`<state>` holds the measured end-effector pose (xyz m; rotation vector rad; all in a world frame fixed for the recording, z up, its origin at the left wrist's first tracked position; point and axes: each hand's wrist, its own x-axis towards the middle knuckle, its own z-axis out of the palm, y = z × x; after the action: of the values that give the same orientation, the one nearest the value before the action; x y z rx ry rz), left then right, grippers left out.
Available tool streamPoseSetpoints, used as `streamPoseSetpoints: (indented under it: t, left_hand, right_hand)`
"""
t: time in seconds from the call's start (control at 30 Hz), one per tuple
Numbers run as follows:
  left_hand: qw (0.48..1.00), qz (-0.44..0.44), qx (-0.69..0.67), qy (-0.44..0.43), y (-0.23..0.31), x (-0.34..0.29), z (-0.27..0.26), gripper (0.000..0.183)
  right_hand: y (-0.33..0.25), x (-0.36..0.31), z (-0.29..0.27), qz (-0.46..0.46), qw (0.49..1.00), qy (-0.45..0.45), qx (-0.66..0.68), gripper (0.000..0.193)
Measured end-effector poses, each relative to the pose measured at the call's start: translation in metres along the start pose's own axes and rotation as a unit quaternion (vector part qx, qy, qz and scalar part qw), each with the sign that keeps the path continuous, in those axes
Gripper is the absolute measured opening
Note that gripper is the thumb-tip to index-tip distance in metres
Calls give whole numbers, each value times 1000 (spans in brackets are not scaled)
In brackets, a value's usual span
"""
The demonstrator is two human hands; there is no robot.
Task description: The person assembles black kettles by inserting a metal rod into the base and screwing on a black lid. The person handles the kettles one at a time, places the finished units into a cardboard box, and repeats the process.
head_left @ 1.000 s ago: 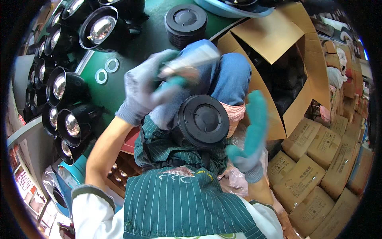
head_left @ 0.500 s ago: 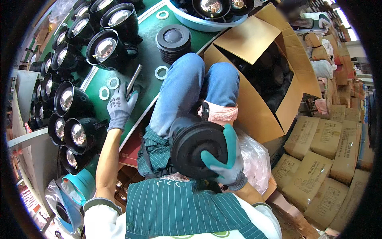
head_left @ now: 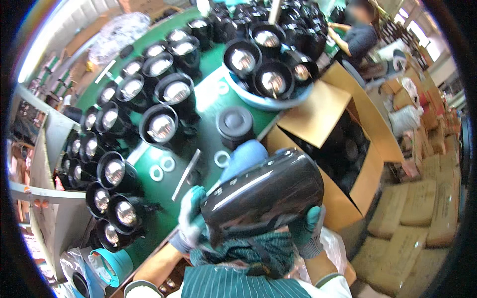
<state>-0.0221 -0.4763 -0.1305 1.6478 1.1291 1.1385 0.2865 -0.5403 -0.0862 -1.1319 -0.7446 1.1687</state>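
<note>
A glossy black vacuum jug [head_left: 263, 191] lies sideways across my lap, tilted up toward the right. At its left end, my left hand [head_left: 191, 218], in a grey and teal glove, is closed against the rim. My right hand [head_left: 309, 231], gloved the same way, grips the jug from below near its right end. The jug hides part of my fingers and most of my legs. Just beyond my left hand, a thin metal rod [head_left: 187, 175] lies on the green table [head_left: 141, 191]. White rings [head_left: 156, 173] and a stack of round black lids [head_left: 234, 124] are close by.
Black jugs with silvery liners [head_left: 161, 126] crowd the table's left side. A blue basin [head_left: 268, 103] holds more. At right stands an open carton [head_left: 365, 193] with dark items inside, beside stacked cardboard boxes [head_left: 397, 248]. Another person [head_left: 360, 42] sits at the far right.
My left hand has left the metal rod on the table and come to the jug. The jug has turned from end-on to sideways and risen. My view has tipped up, showing more of the table.
</note>
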Motion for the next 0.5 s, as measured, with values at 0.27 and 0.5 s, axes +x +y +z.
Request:
streamPoseSetpoints:
  t: [0.27, 0.5]
  left_hand:
    - [990, 80, -64, 99, 79, 135, -11, 58]
    - [916, 194, 313, 160, 93, 428, -45, 62]
  right_hand:
    - [8, 97, 36, 48, 985, -100, 132, 78]
    - [40, 109, -8, 83, 989, 9, 123, 67]
